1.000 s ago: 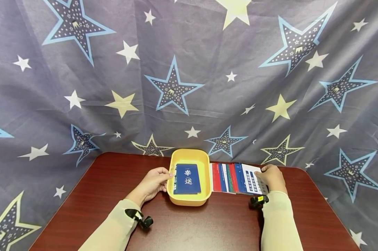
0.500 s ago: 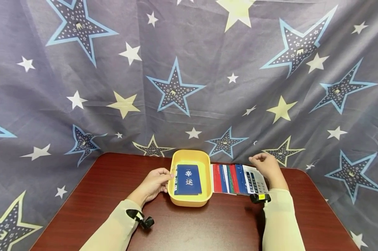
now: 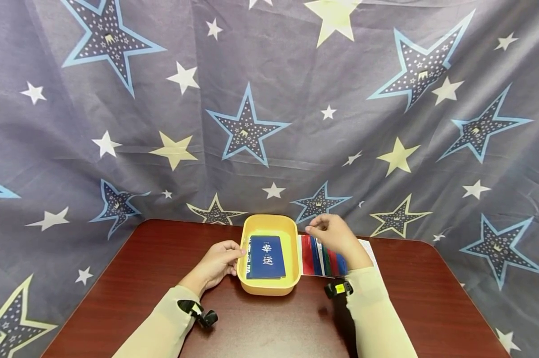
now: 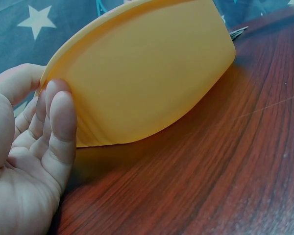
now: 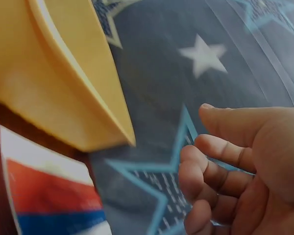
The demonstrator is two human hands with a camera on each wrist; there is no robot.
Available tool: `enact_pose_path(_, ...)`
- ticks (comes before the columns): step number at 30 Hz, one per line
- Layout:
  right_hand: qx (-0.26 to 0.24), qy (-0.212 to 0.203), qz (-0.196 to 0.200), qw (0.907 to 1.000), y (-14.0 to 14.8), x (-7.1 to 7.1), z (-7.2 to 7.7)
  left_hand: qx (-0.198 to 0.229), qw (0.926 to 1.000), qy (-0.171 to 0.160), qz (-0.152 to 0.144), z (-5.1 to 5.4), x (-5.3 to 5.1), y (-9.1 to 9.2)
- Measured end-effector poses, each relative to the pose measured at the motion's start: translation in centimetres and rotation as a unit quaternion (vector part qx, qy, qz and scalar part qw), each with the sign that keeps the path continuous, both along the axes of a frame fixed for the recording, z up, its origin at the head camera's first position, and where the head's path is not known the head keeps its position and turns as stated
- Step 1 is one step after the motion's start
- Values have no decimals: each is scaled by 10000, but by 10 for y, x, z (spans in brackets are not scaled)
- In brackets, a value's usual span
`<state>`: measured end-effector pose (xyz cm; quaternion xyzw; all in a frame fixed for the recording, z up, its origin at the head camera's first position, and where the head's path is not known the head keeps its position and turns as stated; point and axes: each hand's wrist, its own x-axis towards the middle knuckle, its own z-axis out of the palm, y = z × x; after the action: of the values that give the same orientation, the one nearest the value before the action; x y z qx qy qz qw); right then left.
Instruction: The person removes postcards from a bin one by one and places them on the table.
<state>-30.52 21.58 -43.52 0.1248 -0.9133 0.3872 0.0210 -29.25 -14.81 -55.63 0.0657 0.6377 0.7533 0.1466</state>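
A yellow plastic basin (image 3: 269, 289) stands on the table, holding a blue booklet (image 3: 274, 269) with white characters. My left hand (image 3: 215, 264) pinches the basin's left rim; in the left wrist view, its fingertips lie against the outer wall (image 4: 147, 73). Right of the basin lies an overlapping row of thin red, white, blue and green booklets (image 3: 312, 261). Over this row hovers my right hand (image 3: 338, 241), its fingers loosely curled and nothing between them. It hides much of the row's right part. The right wrist view shows this hand (image 5: 250, 166) apart from the basin and booklets.
The dark red wooden table (image 3: 260, 328) reaches back to a grey curtain (image 3: 233, 59) printed with stars. A white sheet edge (image 3: 368, 248) shows behind the right wrist. Each forearm carries a black wrist camera.
My right hand has let go of the row's right end, lifted, and moved left above the booklets towards the basin. The left hand keeps its place on the rim.
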Motion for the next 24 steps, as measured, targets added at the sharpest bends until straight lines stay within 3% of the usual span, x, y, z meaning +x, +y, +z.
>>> enact_pose_path(9, -7, -315, 526, 9981, -51, -1, -6, 15, 10000, 6, 3, 1, 0, -2)
enact_pose_path(13, 119, -775, 652, 9948, -72, -8, -2, 46, 10000, 2, 6, 0, 0, 0)
enact_pose_path(18, 746, -1112, 456, 9899, -102, -23, 7, 41, 10000, 13, -6, 1, 0, -1)
enact_pose_path(24, 1730, -1019, 236, 9794, -130, -42, -3, 31, 10000, 0, -25, 2, 1, 0)
